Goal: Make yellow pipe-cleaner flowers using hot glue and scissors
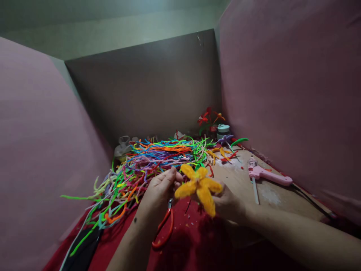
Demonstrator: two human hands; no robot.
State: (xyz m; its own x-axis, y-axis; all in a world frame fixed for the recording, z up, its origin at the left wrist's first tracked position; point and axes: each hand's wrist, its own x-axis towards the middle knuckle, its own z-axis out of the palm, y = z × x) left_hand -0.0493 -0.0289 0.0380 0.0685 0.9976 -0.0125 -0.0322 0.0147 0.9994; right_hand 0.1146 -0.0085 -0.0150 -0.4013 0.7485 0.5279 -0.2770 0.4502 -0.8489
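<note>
A yellow-orange pipe cleaner flower [197, 184] with several fuzzy petals faces me in the middle of the view. Behind its right petals is my right hand [227, 199], closed on the flower from the back; most of its fingers are hidden by the petals. Just left of the flower, my left hand [163, 184] has its thumb and fingers pressed together; what they pinch, if anything, is too small to make out. Red-handled pliers [166, 227] lie on the red cloth [180, 241] below, between my forearms.
A large heap of coloured pipe cleaners [158, 154] spreads behind my left hand. On the board [234, 177] at right lies a pink glue gun [267, 175] with its cord. Finished red flowers [207, 116], a lidded jar [223, 130] and a purple flower [225, 140] stand or lie farther back.
</note>
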